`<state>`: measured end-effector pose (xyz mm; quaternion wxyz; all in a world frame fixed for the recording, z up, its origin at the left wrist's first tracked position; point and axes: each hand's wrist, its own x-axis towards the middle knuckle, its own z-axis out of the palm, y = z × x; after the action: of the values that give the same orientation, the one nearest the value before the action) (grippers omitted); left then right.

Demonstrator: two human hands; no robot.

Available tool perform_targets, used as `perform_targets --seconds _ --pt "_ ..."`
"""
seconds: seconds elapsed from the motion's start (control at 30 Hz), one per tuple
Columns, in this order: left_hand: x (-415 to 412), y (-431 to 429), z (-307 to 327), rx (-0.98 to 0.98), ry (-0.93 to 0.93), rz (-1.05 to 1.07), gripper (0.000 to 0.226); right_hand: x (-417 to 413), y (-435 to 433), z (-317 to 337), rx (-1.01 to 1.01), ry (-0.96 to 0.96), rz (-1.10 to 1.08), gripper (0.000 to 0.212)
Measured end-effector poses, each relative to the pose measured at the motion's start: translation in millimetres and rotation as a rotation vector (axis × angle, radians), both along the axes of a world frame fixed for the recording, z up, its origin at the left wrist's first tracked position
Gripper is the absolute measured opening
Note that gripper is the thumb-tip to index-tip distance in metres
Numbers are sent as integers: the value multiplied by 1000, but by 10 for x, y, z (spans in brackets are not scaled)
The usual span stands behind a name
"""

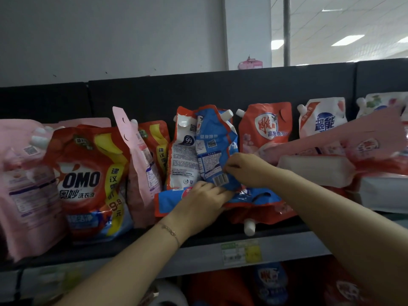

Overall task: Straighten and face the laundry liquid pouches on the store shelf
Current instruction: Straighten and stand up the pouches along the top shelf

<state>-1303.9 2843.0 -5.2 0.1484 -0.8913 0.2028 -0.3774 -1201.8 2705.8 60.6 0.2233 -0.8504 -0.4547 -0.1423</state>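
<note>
Roughly mid-shelf, a crumpled blue plastic pouch (215, 146) stands upright with its printed back and barcode turned outward and its white spout cap at the top right. The right hand (245, 168) has its fingers curled, with thumb and forefinger pinching the pouch's right edge just above the barcode. The left hand (203, 199), with a thin bracelet (170, 230) on its wrist, reaches in from below and its fingers meet the pouch's bottom corner. The fingertips are tucked out of sight there, so I cannot tell whether they grip or only press.

Under that hand a blue-and-red pouch (165, 202) lies flat, mostly covered. Touching the blue pouch's left side is a red-and-white pouch (183, 151), also back outward. Further left a pale pink pouch (141, 155) leans sideways, a red OMO pouch (88, 180) faces front, and a large pink pouch (22, 184) is cut off by the frame edge.

To the right a red pouch with a white emblem (265, 129) and a white pouch with blue characters (322, 120) stand at the back, their lower halves hidden by a long pink pouch (353, 138) lying slantwise across them. A red pouch lying flat (260, 215) has its white spout hanging over the dark shelf edge (132, 244). The price label (241, 251) below is too blurred to read
</note>
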Motion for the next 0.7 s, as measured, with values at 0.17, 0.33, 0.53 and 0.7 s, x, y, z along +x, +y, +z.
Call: perform_targets --seconds 0.17,0.33,0.53,0.7 --pt "-196 170 83 -227 -110 -79 32 103 -41 161 -80 253 -110 39" --pt "-407 152 254 -735 -269 -160 30 88 -147 192 215 631 -6 35" --pt "-462 91 390 -1094 -357 -17 26 72 -310 236 479 923 94 49" --pt "-386 227 381 -1407 -561 -20 29 107 -259 148 402 738 -27 74"
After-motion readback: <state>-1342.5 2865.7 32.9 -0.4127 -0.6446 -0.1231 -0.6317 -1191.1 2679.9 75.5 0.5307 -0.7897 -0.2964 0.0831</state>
